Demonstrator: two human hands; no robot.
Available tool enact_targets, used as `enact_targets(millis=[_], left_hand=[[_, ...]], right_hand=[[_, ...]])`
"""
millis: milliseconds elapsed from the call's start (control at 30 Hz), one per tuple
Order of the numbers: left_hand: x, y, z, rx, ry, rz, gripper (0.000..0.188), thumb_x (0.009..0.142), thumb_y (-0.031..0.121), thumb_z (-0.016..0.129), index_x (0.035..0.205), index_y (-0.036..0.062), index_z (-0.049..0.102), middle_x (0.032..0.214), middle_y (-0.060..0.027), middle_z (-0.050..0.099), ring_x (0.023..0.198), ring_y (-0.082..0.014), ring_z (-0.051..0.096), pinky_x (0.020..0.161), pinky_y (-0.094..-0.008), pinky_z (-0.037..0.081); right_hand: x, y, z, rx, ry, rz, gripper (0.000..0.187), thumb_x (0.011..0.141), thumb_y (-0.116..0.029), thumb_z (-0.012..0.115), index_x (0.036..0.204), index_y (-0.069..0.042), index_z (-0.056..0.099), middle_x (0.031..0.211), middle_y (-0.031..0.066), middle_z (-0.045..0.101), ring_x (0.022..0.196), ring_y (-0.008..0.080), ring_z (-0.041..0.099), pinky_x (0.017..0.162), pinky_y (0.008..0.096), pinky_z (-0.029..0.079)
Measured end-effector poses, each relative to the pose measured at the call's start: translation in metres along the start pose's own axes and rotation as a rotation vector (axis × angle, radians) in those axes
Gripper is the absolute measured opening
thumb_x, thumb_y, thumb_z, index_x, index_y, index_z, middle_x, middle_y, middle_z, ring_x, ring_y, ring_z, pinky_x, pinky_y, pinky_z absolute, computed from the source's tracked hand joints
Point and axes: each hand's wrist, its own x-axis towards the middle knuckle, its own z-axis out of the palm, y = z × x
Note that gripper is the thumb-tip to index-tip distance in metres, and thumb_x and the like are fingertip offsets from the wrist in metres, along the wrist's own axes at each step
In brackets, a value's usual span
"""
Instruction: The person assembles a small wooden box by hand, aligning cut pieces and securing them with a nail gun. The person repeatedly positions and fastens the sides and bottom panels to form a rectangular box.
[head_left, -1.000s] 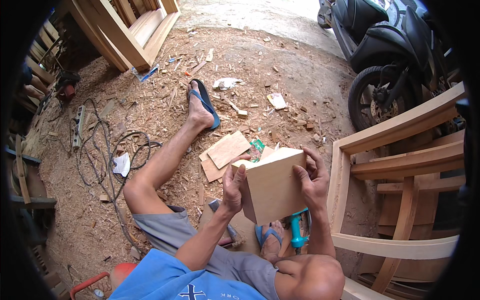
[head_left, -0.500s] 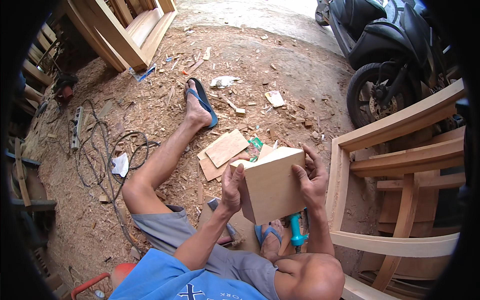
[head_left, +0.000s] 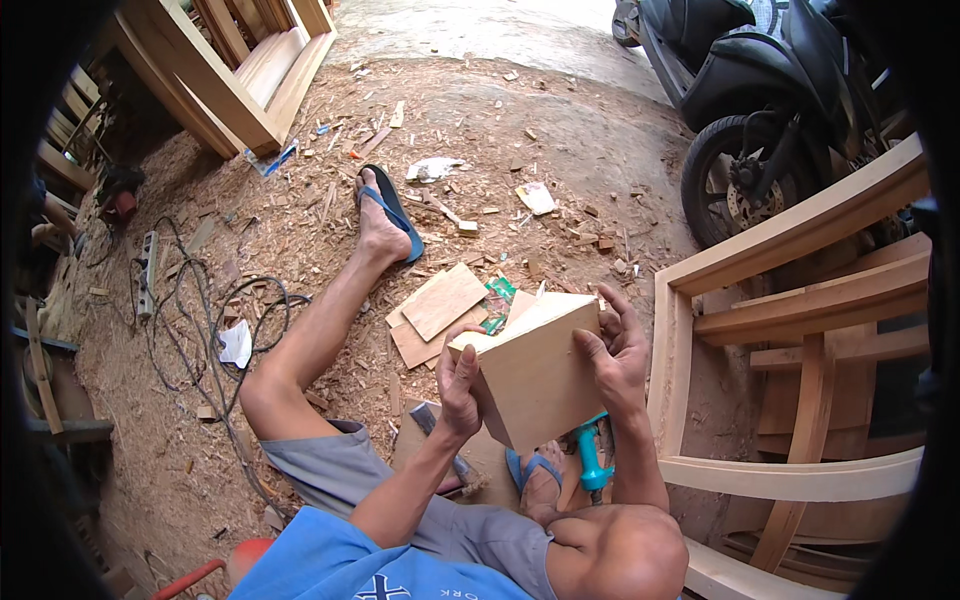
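Both forearms (head_left: 637, 460) reach forward, left grip (head_left: 460, 393) and right grip (head_left: 621, 360) clasping a boxy wooden piece (head_left: 540, 385) from opposite sides.

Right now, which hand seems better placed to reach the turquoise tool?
Probably the right hand: it holds the right side of the pale boxy wooden piece, nearer the turquoise tool. The left hand holds the opposite side.
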Motion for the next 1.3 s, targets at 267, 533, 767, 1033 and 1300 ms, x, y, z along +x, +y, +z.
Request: enact_targets(millis=[267,533,767,1033,1300], left_hand=[[-0.002,-0.001,-0.002,0.018,0.021,-0.017,0.046,0.096,0.045,0.063,0.124,0.009,0.052,0.099,-0.0033,0.059,0.09,-0.0103,0.056,0.079,-0.0249,0.046],[-0.004,-0.01,-0.009,0.029,0.014,-0.057,0.059,0.095,0.052,0.059,0.129,0.0055,0.046,0.102,-0.0096,0.061,0.093,-0.018,0.063,0.08,-0.0314,0.054],[-0.007,-0.006,-0.013,-0.124,-0.028,-0.264,0.047,0.096,0.042,0.059,0.125,0.0079,0.047,0.115,-0.0115,0.059,0.11,-0.0223,0.059,0.092,-0.04,0.051],[0.012,0.02,-0.045,-0.193,-0.32,-0.662,0.05,0.086,0.026,0.07,0.125,0.0039,0.048,0.12,-0.0141,0.06,0.108,-0.0262,0.061,0.094,-0.0429,0.052],[0.046,0.036,-0.022,0.383,-0.433,-0.865,0.061,0.087,0.035,0.074,0.133,-0.0008,0.055,0.119,-0.0081,0.065,0.107,-0.0141,0.06,0.099,-0.0298,0.045]], right_hand=[[0.005,0.0,-0.006,0.051,-0.104,0.113,0.057,0.091,0.001,0.066,0.143,0.001,0.043,0.135,0.0171,0.052,0.109,0.0195,0.064,0.092,0.0278,0.056],[0.008,-0.004,-0.01,0.082,-0.147,0.154,0.054,0.092,0.0,0.067,0.142,0.001,0.046,0.121,0.016,0.065,0.108,0.018,0.063,0.092,0.0287,0.054],[0.012,0.003,-0.018,0.021,-0.128,0.242,0.051,0.089,-0.002,0.071,0.136,0.005,0.052,0.118,0.0151,0.067,0.104,0.0172,0.065,0.09,0.0286,0.054],[0.01,0.011,-0.026,-0.004,-0.218,0.317,0.052,0.086,-0.007,0.075,0.134,0.002,0.056,0.118,0.0146,0.067,0.106,0.018,0.064,0.091,0.0302,0.054],[0.011,0.013,-0.025,-0.096,-0.351,0.271,0.051,0.085,-0.005,0.075,0.133,-0.002,0.058,0.121,0.014,0.065,0.112,0.0192,0.062,0.094,0.0318,0.053]])
